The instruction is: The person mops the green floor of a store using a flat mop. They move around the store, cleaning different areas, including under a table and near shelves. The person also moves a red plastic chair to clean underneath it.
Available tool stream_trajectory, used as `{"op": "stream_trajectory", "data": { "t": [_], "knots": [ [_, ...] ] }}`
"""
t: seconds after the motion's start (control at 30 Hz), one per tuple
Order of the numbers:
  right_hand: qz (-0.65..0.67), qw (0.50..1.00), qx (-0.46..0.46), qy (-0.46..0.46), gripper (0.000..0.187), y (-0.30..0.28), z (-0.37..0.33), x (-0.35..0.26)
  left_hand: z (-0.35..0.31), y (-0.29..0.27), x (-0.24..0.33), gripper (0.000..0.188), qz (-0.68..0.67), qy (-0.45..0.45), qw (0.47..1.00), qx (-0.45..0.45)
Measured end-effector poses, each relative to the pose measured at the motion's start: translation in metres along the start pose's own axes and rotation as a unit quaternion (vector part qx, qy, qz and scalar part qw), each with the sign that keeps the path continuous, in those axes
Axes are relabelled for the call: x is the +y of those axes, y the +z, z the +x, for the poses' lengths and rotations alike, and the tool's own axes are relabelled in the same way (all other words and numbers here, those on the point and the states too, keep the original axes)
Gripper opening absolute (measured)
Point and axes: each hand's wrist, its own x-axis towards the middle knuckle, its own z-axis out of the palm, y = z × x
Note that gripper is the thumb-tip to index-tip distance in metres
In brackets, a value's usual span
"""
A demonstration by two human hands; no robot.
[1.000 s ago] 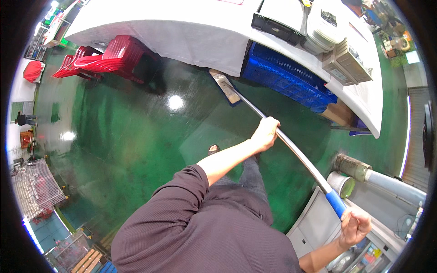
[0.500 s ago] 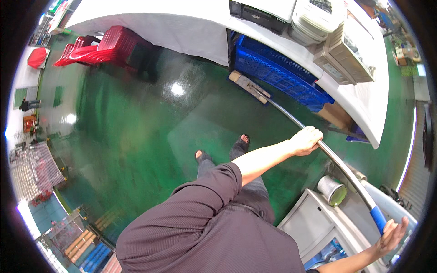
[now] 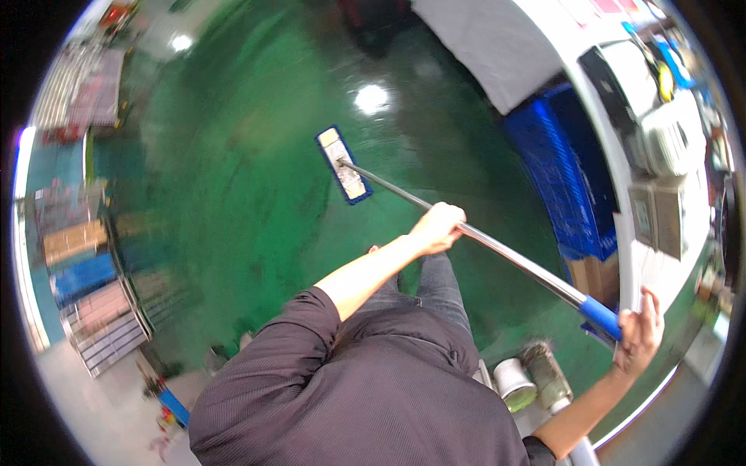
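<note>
A flat mop with a white and blue head point(image 3: 342, 165) lies on the green floor ahead of me. Its silver pole point(image 3: 517, 258) slants back to the right and ends in a blue grip point(image 3: 600, 318). My left hand point(image 3: 439, 227) is wrapped round the middle of the pole. At the top end of the blue grip is my right hand point(image 3: 640, 332), holding it against the palm, with some fingers stretched upward.
To the right stands a white-topped table point(image 3: 626, 225) with boxes on it and a blue crate point(image 3: 556, 167) beneath. A white bucket point(image 3: 513, 380) sits near my right side. Racks with boards point(image 3: 97, 311) are at the left.
The mop head has moved from beside the blue crate onto the floor further left. My view has turned left, and both hands stay on the pole.
</note>
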Motion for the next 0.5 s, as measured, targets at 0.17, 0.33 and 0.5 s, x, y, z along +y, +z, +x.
{"op": "stream_trajectory", "data": {
  "t": [0.17, 0.33, 0.5],
  "knots": [
    [-0.032, 0.982, -0.171, 0.069, 0.018, 0.167, -0.037, 0.043, -0.158, -0.092, -0.052, 0.02, 0.079, -0.181, 0.979, 0.051],
    [0.023, 0.959, -0.272, 0.081, 0.015, 0.24, -0.089, 0.093, -0.271, -0.108, -0.085, 0.033, 0.16, -0.311, 0.935, 0.05],
    [-0.007, 0.953, -0.294, 0.07, 0.014, 0.224, -0.086, 0.082, -0.265, -0.074, -0.074, 0.039, 0.227, -0.372, 0.893, 0.112]
  ]
}}
